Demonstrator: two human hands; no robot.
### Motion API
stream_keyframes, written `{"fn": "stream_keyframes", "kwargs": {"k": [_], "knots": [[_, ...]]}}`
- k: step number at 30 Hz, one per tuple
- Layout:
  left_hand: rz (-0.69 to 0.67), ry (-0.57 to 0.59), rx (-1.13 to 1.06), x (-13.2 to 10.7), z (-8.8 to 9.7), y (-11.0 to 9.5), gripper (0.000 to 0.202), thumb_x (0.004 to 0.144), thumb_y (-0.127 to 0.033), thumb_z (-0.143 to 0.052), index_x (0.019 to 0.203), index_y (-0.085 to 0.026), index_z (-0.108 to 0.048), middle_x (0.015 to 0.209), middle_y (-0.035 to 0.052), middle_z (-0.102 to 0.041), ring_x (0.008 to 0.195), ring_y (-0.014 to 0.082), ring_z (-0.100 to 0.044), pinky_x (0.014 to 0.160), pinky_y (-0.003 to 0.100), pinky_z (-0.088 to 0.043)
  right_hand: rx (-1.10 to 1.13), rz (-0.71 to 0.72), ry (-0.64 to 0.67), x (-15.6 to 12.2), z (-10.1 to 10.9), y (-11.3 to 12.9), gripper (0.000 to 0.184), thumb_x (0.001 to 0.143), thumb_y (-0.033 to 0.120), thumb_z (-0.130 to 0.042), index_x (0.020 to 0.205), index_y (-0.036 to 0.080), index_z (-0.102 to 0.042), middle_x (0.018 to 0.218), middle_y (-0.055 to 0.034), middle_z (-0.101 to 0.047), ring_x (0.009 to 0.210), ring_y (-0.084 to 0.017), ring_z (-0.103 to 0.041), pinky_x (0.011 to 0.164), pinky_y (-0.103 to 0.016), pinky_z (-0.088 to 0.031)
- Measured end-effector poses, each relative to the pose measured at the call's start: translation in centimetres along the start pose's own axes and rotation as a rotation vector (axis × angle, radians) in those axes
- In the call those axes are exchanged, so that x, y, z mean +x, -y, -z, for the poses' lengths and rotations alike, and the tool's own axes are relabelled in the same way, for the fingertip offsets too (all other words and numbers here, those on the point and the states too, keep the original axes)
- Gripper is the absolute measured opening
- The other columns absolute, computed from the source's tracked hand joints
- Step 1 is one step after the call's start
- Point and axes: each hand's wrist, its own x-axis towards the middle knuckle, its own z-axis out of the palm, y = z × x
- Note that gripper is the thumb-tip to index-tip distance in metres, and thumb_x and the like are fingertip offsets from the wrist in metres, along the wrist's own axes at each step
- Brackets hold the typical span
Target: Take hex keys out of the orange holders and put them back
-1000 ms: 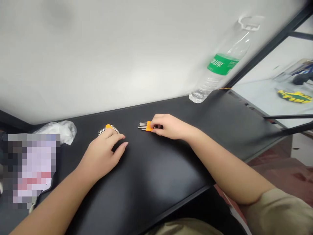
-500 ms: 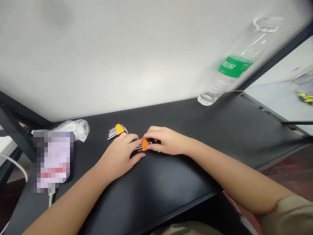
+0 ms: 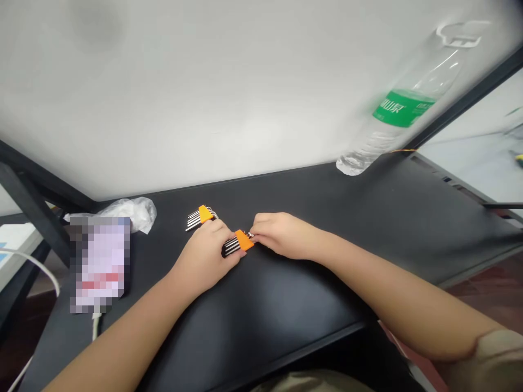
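the left hand (image 3: 207, 251), back facing upward, is holding the near hex-key set (image 3: 245, 240) between thumb and fingers, over the table (image 3: 281, 305). the right hand (image 3: 283, 234), angled inward, is pinching that set's bent ends. the other hex-key set (image 3: 205, 214) is lying just beyond the left knuckles.

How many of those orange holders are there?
2. One orange holder is between the left hand and the right hand; the other lies on the table, just beyond the left hand. Any under the hands would be hidden.
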Motion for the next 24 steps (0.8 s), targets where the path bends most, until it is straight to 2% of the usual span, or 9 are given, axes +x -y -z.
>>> {"fn": "stream_keyframes", "kwargs": {"k": [5,8,11,13,16,20,24], "knots": [[0.008,0.002,-0.002,0.1,0.2,-0.1,0.021,0.091,-0.042,-0.069,0.095,-0.021,-0.065,0.096,0.0056,-0.063,0.094,0.0244,-0.06,0.083,0.039,-0.05,-0.082,-0.048,0.027,0.1,0.3,0.7,0.028,0.107,0.026,-0.046,0.095,0.016,-0.07,0.094,-0.0062,-0.063,0.079,-0.015,-0.056,0.072,-0.028,-0.041],[0.041,-0.007,0.018,0.0,0.1,-0.3,0.03,0.089,-0.042,-0.069,0.109,-0.021,-0.062,0.104,0.0072,-0.065,0.099,0.0267,-0.062,0.086,0.041,-0.051,-0.145,-0.109,0.061,-0.4,0.9,0.9,0.022,0.101,0.037,-0.059,0.098,0.017,-0.068,0.095,-0.0057,-0.062,0.076,-0.015,-0.055,0.068,-0.028,-0.038],[0.06,0.009,0.053,0.0,0.0,-0.5,0.042,0.088,-0.04,-0.069,0.123,-0.021,-0.058,0.109,0.0084,-0.065,0.103,0.0282,-0.063,0.088,0.043,-0.051,-0.204,-0.171,0.13,-0.9,1.3,1.2,0.016,0.094,0.033,-0.065,0.096,0.017,-0.064,0.093,-0.0056,-0.061,0.07,-0.015,-0.052,0.064,-0.029,-0.035],[0.06,0.041,0.071,0.1,0.1,-0.6,0.036,0.088,-0.04,-0.067,0.119,-0.021,-0.06,0.106,0.0078,-0.065,0.102,0.0282,-0.062,0.088,0.043,-0.05,-0.205,-0.208,0.149,-1.0,1.3,1.5,0.008,0.091,0.025,-0.062,0.091,0.017,-0.06,0.09,-0.0051,-0.061,0.067,-0.014,-0.051,0.062,-0.029,-0.034],[0.097,0.06,0.053,0.3,0.1,-0.9,0.029,0.087,-0.042,-0.067,0.108,-0.021,-0.062,0.101,0.0066,-0.065,0.098,0.0274,-0.062,0.086,0.043,-0.05,-0.177,-0.264,0.115,-0.7,0.8,1.9,0.005,0.088,0.021,-0.059,0.085,0.018,-0.056,0.088,-0.0046,-0.061,0.068,-0.015,-0.051,0.061,-0.029,-0.033],[0.167,0.031,0.02,0.4,-0.2,-1.1,0.031,0.082,-0.038,-0.069,0.105,-0.021,-0.059,0.102,0.0069,-0.065,0.1,0.0281,-0.062,0.085,0.042,-0.05,-0.109,-0.296,0.061,-0.2,0.3,2.6,0.002,0.088,0.019,-0.058,0.089,0.017,-0.059,0.089,-0.0054,-0.062,0.072,-0.015,-0.052,0.063,-0.029,-0.035],[0.209,0.004,-0.018,0.3,-0.2,-1.1,0.032,0.079,-0.034,-0.07,0.104,-0.02,-0.055,0.104,0.0083,-0.067,0.099,0.0286,-0.064,0.084,0.043,-0.052,0.073,-0.282,0.06,-0.1,-0.3,2.9,0.004,0.087,0.018,-0.061,0.09,0.017,-0.063,0.09,-0.004,-0.064,0.078,-0.015,-0.055,0.069,-0.027,-0.04]]}}
